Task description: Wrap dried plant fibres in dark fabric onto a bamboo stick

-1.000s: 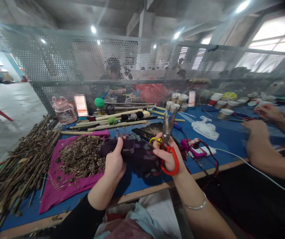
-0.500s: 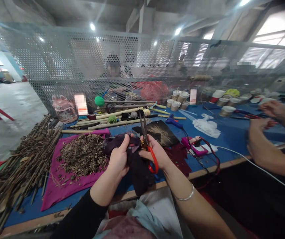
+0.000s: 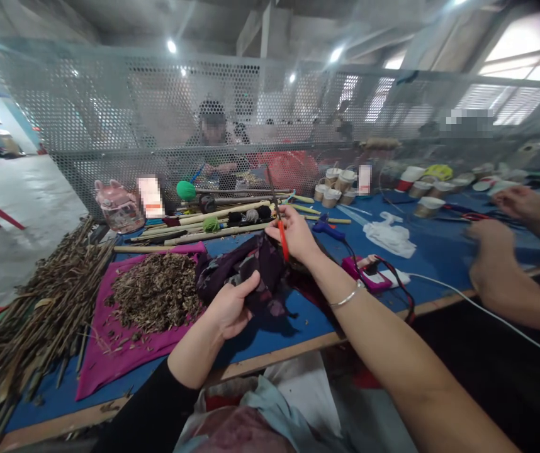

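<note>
Your left hand (image 3: 229, 306) pinches the dark cloth (image 3: 235, 267) under its thumb, likely to keep it steady. The cloth bunches just ahead of that hand. Your right hand (image 3: 298, 238), farther out, holds the red scissors (image 3: 283, 241), blades pointing away, perhaps so they don't poke it.

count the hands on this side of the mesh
4: left hand at the dark cloth, right hand holding red-handled scissors, a co-worker's nearer hand and farther hand at far right. Others may be hidden.
</note>
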`<state>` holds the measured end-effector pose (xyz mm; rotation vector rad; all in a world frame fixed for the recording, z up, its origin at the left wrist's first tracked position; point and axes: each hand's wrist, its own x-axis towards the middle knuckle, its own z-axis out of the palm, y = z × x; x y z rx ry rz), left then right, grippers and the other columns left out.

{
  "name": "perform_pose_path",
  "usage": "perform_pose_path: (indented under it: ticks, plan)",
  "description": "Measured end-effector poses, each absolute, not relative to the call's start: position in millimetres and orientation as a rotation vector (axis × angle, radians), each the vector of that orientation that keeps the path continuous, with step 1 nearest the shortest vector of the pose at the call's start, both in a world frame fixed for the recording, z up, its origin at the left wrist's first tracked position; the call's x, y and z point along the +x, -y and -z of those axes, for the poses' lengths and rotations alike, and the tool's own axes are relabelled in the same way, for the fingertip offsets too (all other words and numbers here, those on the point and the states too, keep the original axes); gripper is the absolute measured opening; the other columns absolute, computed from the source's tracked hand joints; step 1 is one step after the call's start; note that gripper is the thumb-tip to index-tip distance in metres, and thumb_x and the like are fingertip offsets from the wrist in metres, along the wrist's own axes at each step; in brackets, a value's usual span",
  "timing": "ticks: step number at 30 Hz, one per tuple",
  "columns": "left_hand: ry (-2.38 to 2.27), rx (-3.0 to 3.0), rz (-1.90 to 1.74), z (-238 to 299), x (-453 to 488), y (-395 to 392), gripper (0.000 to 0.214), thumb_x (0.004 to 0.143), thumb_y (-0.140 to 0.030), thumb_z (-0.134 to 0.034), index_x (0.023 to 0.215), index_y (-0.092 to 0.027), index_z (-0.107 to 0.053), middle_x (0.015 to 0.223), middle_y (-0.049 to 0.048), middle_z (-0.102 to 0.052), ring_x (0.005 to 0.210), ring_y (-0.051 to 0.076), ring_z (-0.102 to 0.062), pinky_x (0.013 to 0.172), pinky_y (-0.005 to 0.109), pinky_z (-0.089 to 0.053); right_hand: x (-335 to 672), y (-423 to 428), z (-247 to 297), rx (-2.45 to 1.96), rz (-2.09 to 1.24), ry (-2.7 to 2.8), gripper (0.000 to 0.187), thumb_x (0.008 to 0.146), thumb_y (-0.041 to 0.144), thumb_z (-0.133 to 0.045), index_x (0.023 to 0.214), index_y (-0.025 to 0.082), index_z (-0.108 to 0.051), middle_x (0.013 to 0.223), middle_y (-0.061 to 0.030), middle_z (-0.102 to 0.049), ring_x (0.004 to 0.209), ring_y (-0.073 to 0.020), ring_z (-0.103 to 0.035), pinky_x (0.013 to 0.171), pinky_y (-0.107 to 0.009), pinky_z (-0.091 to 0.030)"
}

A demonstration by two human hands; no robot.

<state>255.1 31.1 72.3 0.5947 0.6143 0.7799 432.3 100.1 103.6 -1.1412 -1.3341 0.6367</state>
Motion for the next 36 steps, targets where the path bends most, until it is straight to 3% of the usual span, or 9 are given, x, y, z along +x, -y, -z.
perform_pose_path:
  ticks: [4,8,10,12,14,18,23,28,36]
  plan:
    - [-0.734,0.418,-0.957,-71.6,258.0,-38.1,0.009,0.079,-0.021,-0.062,0.082,-0.014,-0.065,0.075,0.0026,-0.070,0.064,0.013,-0.066,0.058,0.025,-0.054,434.7,-74.0,-103.0,-1.263,-0.519,1.147,0.039,0.064,0.042,-0.070,0.089,0.023,-0.047,0.061,0.0060,-0.050,0.046,-0.0072,-0.042,0.044,-0.020,-0.034]
    - [-0.684,0.394,-1.027,-75.3,253.2,-40.7,0.012,0.072,-0.020,-0.068,0.081,-0.014,-0.065,0.079,0.0025,-0.070,0.069,0.014,-0.066,0.062,0.026,-0.055,428.3,4.8,-97.3,-1.076,-1.048,0.964,0.046,0.073,0.068,-0.045,0.093,0.027,-0.045,0.058,0.0050,-0.046,0.037,-0.0079,-0.036,0.035,-0.021,-0.029]
    - [-0.649,0.443,-1.070,-76.1,252.1,-39.4,0.018,0.063,-0.014,-0.073,0.080,-0.013,-0.066,0.080,0.0028,-0.071,0.073,0.014,-0.066,0.067,0.024,-0.054,417.9,43.2,-78.6,-1.049,-1.276,0.893,0.058,0.064,0.076,-0.048,0.093,0.027,-0.047,0.062,0.0016,-0.049,0.041,-0.0102,-0.041,0.038,-0.024,-0.035]
    - [-0.651,0.498,-1.137,-74.7,252.9,-37.6,0.026,0.056,-0.010,-0.075,0.080,-0.014,-0.067,0.081,0.0022,-0.071,0.076,0.015,-0.066,0.070,0.024,-0.054,405.6,71.4,-51.5,-1.079,-1.542,0.826,0.071,0.044,0.084,-0.053,0.082,0.024,-0.048,0.055,0.0020,-0.046,0.039,-0.0105,-0.039,0.035,-0.024,-0.034]
    - [-0.692,0.576,-1.211,-71.2,254.8,-35.7,0.029,0.054,-0.012,-0.077,0.081,-0.014,-0.067,0.083,0.0019,-0.071,0.081,0.017,-0.066,0.075,0.026,-0.052,394.7,89.6,-24.6,-1.192,-1.615,0.731,0.070,0.046,0.086,-0.049,0.075,0.023,-0.049,0.050,0.0025,-0.042,0.037,-0.0100,-0.038,0.035,-0.023,-0.031]
    - [-0.895,0.859,-1.310,-65.7,256.4,-29.0,0.022,0.060,-0.023,-0.075,0.078,-0.013,-0.067,0.083,0.0035,-0.070,0.095,0.022,-0.061,0.093,0.034,-0.043,382.8,107.1,-0.3,-1.290,-1.547,0.787,0.062,0.045,0.081,-0.055,0.077,0.028,-0.057,0.051,0.0009,-0.045,0.040,-0.0139,-0.042,0.037,-0.027,-0.034]
    - [-0.935,1.246,-1.436,-68.8,255.0,-16.6,0.020,0.062,-0.020,-0.074,0.081,-0.018,-0.067,0.097,0.0042,-0.068,0.114,0.022,-0.050,0.106,0.031,-0.026,371.2,107.5,-20.9,-1.363,-1.443,0.891,0.049,0.064,0.073,-0.050,0.089,0.032,-0.058,0.057,0.0011,-0.048,0.045,-0.0152,-0.045,0.040,-0.027,-0.038]
    - [-0.933,1.393,-1.467,-65.0,254.0,-11.9,0.018,0.062,-0.018,-0.073,0.079,-0.021,-0.067,0.099,0.0045,-0.067,0.125,0.022,-0.040,0.111,0.030,-0.016,356.3,98.7,-39.4,-1.365,-1.323,0.901,0.049,0.076,0.065,-0.045,0.103,0.025,-0.052,0.068,0.0009,-0.047,0.051,-0.0112,-0.043,0.048,-0.025,-0.040]
    - [-0.959,1.467,-1.379,-60.4,255.7,-7.9,0.016,0.067,-0.021,-0.070,0.083,-0.020,-0.068,0.102,0.0048,-0.066,0.117,0.024,-0.046,0.108,0.031,-0.020,353.5,89.8,-45.1,-1.312,-1.308,0.767,0.057,0.073,0.073,-0.040,0.097,0.022,-0.048,0.064,0.0040,-0.038,0.048,-0.0078,-0.032,0.041,-0.020,-0.029]
